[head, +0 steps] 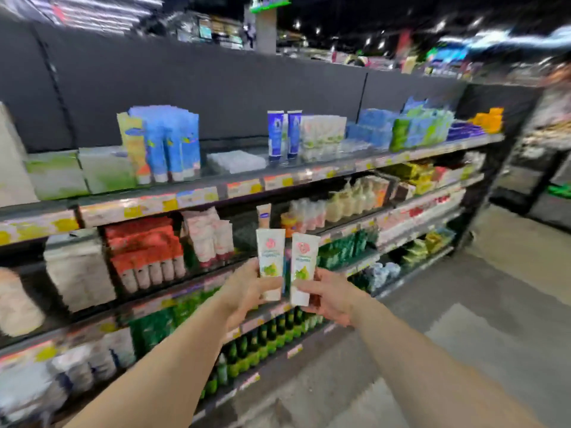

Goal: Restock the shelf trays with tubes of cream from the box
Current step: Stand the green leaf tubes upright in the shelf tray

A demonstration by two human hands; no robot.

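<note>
Stocked store shelves (pixel 197 197) behind, both hands grip upright cream tubes: left (pixel 251 293), right (pixel 329 296).

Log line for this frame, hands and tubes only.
left hand: grips left tube, upright | right hand: grips right tube, upright | tubes: side by side before shelf | box: not in view

left hand (pixel 247 291) grips a white tube (pixel 271 257) upright by its lower end | right hand (pixel 327 296) grips a second white tube (pixel 303 267), tilted slightly right | tubes just beside each other, apart, in front of the shelves (pixel 197 199) | blue tubes (pixel 282 134) on top shelf | picture blurred
</note>
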